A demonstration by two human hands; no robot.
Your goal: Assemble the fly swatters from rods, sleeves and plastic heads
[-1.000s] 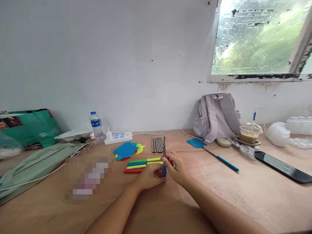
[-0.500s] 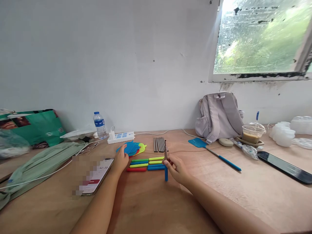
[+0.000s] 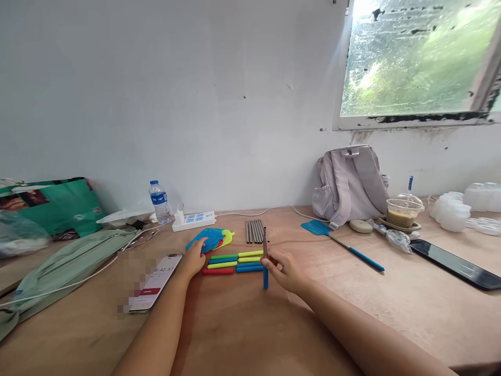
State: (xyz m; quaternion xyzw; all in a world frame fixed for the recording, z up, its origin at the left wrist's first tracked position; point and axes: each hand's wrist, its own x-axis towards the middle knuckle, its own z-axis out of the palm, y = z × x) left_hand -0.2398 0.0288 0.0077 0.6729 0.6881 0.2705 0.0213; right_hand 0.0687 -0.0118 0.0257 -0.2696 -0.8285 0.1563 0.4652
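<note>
My right hand holds a metal rod with a blue grip upright, its blue end resting on the wooden table. My left hand reaches to a stack of blue, red and yellow mesh swatter heads and touches its near edge. Between the hands lie several coloured handle sleeves in green, yellow, blue and red. Behind them sits a row of bare metal rods.
A phone lies left of my left arm. A finished blue fly swatter lies to the right, near a grey backpack, a drink cup and a dark tablet. A power strip, water bottle and green bags stand at left.
My left hand let go of the blue grip and moved left to the stack of swatter heads. My right hand kept the rod upright in the same spot.
</note>
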